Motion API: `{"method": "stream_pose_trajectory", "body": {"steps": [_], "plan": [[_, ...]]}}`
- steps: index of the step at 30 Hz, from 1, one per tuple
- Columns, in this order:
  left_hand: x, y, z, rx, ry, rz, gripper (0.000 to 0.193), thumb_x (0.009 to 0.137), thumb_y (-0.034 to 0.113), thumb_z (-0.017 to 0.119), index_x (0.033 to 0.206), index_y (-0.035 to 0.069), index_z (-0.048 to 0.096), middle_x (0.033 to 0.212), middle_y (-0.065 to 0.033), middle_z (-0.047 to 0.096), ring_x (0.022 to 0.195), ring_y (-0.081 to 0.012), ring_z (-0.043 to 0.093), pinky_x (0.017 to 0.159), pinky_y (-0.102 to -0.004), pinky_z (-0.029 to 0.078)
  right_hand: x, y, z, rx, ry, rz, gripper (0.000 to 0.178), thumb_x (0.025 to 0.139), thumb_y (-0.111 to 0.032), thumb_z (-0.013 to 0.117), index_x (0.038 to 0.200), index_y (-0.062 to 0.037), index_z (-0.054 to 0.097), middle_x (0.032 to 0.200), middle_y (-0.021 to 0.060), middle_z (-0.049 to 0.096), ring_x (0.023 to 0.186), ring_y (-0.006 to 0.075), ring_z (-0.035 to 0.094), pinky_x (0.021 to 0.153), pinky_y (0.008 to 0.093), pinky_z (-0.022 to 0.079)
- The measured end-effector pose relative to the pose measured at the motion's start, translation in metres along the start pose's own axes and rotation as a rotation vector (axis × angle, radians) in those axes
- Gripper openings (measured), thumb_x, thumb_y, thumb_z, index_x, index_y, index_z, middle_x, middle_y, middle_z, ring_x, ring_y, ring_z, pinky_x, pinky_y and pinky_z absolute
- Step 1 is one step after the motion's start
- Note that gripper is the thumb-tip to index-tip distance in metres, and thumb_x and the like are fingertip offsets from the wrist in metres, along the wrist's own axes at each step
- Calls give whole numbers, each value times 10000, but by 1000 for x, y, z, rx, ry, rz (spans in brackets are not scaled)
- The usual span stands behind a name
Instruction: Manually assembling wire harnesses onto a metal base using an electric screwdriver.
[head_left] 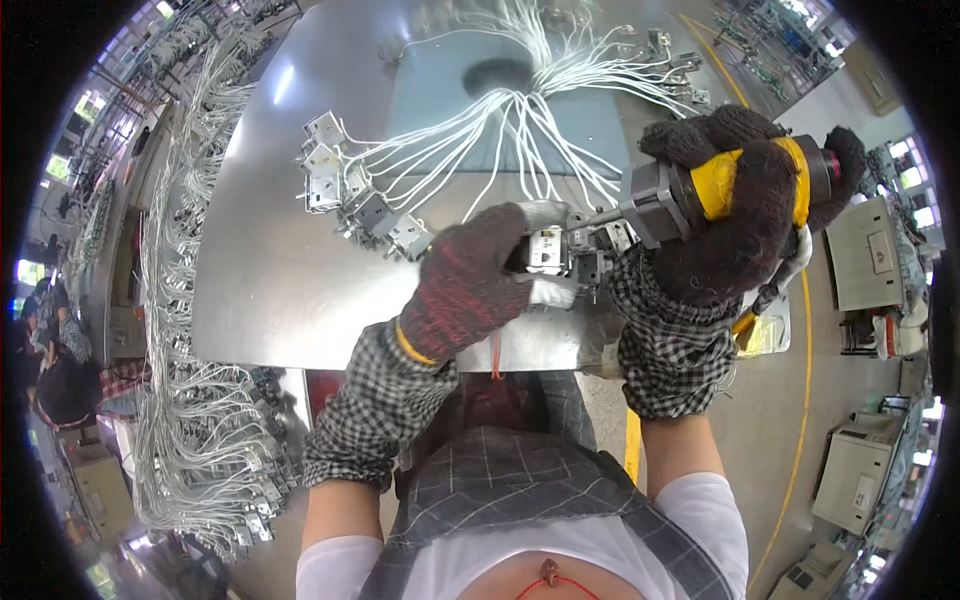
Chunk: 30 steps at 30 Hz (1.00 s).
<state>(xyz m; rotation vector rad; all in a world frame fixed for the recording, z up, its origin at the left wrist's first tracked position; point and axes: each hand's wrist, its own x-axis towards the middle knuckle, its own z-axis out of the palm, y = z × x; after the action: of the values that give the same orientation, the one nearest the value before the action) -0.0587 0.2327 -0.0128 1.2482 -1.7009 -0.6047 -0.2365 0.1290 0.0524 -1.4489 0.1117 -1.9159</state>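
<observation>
My left hand [468, 275], in a dark red and black knit glove with pale tape on the fingertips, is closed around a small boxy metal part [547, 250] near the table's front edge. My right hand [735, 225], in a dark knit glove, grips a power screwdriver [652, 203] wrapped in yellow tape. The tool lies nearly level, its bit pointing left at the metal part. Whether the tip touches a screw is too small to tell. White wires [480, 130] fan out from a dark round opening to the metal parts.
A shiny metal table [260, 290] lies before me. More wired metal parts [350, 190] sit on its left side, others [685, 75] at the far right. Many white wire bundles [185, 400] hang on the left. Beyond them is another person [65, 370]. Grey cabinets [865, 255] stand at right.
</observation>
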Motion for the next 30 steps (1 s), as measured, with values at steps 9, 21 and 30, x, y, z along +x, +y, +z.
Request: {"method": "stream_pose_trajectory", "body": {"steps": [9, 21, 30], "plan": [[0, -4, -25, 226, -129, -258, 804, 726, 591, 899, 1305, 75, 684, 987, -165, 755, 900, -306, 765, 803, -415, 592, -26, -12, 24, -46, 52, 145, 754, 997, -152, 723, 1593, -241, 270, 1107, 160, 679, 835, 250, 722, 753, 450, 663], [5, -1, -29, 231, -152, -230, 727, 777, 534, 887, 1309, 87, 672, 1037, -156, 747, 926, -333, 760, 825, -446, 589, -37, -14, 27, -66, 122, 313, 842, 986, -133, 751, 1638, -257, 234, 1170, 166, 681, 959, 280, 742, 790, 490, 683], [7, -2, -22, 364, -159, -142, 637, 797, 444, 898, 1281, 91, 679, 971, -147, 723, 873, -366, 744, 752, -450, 586, -48, -16, -11, -1088, -443, -122, 736, 1004, -206, 745, 1600, -139, 319, 1215, 180, 687, 1039, 304, 739, 892, 530, 651]]}}
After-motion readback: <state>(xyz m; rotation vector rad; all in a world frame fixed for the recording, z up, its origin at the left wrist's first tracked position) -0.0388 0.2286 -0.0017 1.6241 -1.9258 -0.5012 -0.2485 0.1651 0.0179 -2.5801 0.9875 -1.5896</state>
